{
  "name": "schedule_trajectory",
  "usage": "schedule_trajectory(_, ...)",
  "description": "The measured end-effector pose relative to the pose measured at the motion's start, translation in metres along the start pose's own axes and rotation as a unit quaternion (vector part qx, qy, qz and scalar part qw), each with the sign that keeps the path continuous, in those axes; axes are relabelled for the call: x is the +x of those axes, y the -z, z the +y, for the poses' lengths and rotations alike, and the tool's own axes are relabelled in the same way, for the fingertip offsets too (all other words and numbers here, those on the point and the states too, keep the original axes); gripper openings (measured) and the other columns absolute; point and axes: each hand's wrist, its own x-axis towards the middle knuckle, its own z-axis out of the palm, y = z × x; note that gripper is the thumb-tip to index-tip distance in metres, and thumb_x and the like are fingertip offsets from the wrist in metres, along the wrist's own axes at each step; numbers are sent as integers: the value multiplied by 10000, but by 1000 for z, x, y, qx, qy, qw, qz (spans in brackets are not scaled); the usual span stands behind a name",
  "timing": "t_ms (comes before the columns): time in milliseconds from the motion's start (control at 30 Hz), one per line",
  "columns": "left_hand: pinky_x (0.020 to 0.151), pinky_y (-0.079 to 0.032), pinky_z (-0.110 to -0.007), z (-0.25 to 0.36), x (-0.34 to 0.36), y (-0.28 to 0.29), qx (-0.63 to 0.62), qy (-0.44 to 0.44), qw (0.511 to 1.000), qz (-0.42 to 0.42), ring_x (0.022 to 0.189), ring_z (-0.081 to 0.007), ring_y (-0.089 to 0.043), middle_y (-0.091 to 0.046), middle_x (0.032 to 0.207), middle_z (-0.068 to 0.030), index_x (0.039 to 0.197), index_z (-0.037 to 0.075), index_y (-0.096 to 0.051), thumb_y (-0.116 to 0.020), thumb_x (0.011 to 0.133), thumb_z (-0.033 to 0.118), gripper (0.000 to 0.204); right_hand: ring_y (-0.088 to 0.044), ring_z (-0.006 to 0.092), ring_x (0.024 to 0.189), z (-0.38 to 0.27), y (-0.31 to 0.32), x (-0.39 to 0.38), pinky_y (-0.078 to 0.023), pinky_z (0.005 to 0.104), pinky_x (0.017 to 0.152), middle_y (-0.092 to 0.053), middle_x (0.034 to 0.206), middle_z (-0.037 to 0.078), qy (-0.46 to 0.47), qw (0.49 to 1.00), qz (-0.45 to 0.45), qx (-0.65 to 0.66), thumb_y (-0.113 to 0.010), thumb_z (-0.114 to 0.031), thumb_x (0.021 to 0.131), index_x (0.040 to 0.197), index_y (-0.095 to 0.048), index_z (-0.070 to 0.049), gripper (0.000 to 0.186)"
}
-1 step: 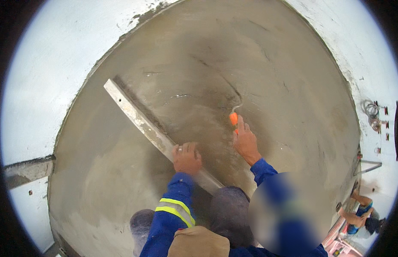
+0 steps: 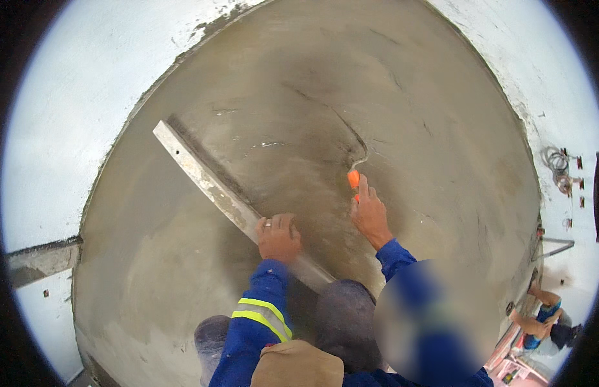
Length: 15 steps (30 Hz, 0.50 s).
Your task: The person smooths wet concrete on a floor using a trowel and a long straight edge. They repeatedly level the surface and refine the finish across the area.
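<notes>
Head view, looking down: a person works over a broad floor (image 2: 145,284) of smooth grey-brown mortar, bent round by the fisheye lens. The left hand (image 2: 279,238) is at the centre, back upward, a ring on one finger, its fingers together and curled over a long pale bar (image 2: 206,180), holding it. The bar lies flat on the mortar at a slant, its far end toward the upper left, its near end beside a dark-clad knee (image 2: 348,322). The left forearm, in a blue sleeve (image 2: 264,313) with a yellow and silver band, rises from the lower edge and leans slightly right.

To the right and a little farther forward, the right hand (image 2: 372,216) is closed around the orange handle of a trowel (image 2: 353,179), index finger pointing forward along it. The trowel's thin neck bends ahead of the fingers; its blade is hard to tell from the mortar. The right forearm slants up leftward, mostly hidden by a blurred patch.
</notes>
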Motion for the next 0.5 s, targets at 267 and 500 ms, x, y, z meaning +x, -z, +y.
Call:
schedule_trajectory(267, 1086, -320, -454, 1, -3, -1, 6, -14, 1000, 7, 1100, -240, -592, -646, 1134, -60, 1170, 160, -615, -610, 833, 268, 354, -641, 434, 877, -3, 7, -63, -532, 514, 741, -593, 1085, 258, 6, 991, -127, 45, -588, -202, 898, 1489, -286, -93, 673)
schedule_trajectory(500, 1109, -290, -438, 2, -1, -6, 29, -16, 999, -9, 1143, -235, -583, -645, 1181, -62, 1200, 156, -610, -604, 854, 253, 360, -653, 423, 866, 30, 8, -108, -539, 505, 718, -609, 1071, 260, -42, 988, -136, 64, -558, -202, 910, 1484, -295, -76, 644)
